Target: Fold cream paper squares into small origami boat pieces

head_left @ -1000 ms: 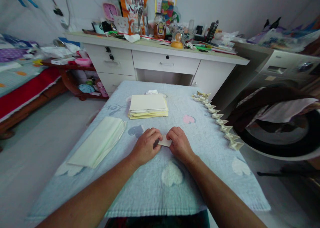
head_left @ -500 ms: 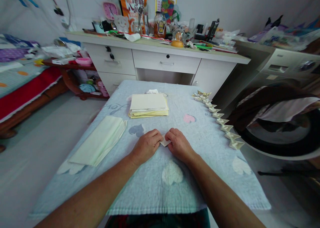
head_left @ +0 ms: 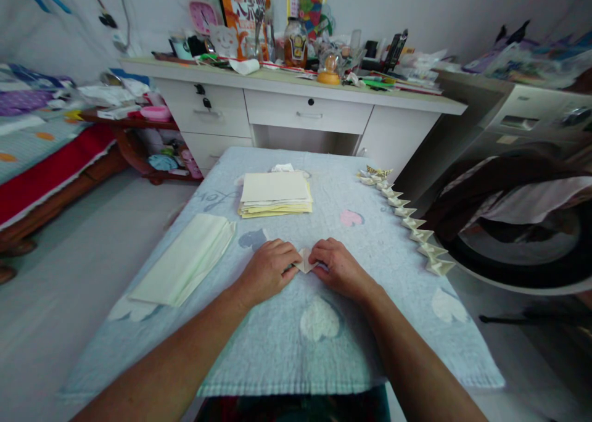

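A small folded piece of cream paper (head_left: 305, 261) lies between my hands, low over the cloth. My left hand (head_left: 272, 268) pinches its left corner, fingers closed. On the opposite corner my right hand (head_left: 338, 264) is closed in the same way. A crease runs down the paper's middle, while its outer corners are hidden by my fingers. Beyond my hands sits a stack of cream and yellow paper sheets (head_left: 276, 188). To the left lies a pile of long pale-green folded paper (head_left: 185, 260). Several folded paper boats (head_left: 419, 235) form a line along the right side.
A blue cloth with heart prints (head_left: 259, 348) covers the table. Behind it stands a white desk (head_left: 309, 112) crowded with jars, bags and small items. A washing machine (head_left: 518, 116) with clothes in its open door is at the right, a bed (head_left: 55, 153) at the left.
My hands have moved slightly apart, and more of the folded paper shows between them, with its middle crease visible. Both hands still hold its corners.
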Action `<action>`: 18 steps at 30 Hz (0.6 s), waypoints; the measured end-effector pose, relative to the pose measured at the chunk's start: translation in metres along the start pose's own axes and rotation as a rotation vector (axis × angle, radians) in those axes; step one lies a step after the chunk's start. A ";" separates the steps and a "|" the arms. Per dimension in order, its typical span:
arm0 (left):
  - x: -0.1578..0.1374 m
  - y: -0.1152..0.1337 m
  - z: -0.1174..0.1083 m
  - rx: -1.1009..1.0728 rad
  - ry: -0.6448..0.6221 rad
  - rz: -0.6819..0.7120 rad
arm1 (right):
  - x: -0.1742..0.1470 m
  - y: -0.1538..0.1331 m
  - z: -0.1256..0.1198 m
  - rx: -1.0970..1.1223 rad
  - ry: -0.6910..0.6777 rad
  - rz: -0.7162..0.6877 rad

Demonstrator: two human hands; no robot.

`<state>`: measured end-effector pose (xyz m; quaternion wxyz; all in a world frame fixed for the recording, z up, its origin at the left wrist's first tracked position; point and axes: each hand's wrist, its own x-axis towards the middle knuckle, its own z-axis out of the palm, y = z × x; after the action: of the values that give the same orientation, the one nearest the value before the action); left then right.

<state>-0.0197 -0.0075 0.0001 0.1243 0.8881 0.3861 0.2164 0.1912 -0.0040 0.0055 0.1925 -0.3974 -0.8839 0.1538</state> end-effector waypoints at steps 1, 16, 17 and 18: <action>0.000 0.000 0.001 0.000 0.006 0.005 | 0.000 0.001 0.000 0.006 0.005 0.000; 0.000 0.002 0.006 0.010 -0.023 0.039 | 0.001 -0.005 0.004 -0.003 0.019 0.027; 0.000 0.003 0.006 0.010 -0.024 0.032 | 0.002 -0.006 0.004 -0.008 0.019 0.024; 0.000 0.004 0.005 0.012 -0.025 0.024 | 0.002 -0.006 0.004 -0.011 0.019 0.021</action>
<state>-0.0143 -0.0103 -0.0025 0.1210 0.8960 0.3750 0.2045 0.1842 -0.0069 0.0048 0.1972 -0.4093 -0.8786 0.1469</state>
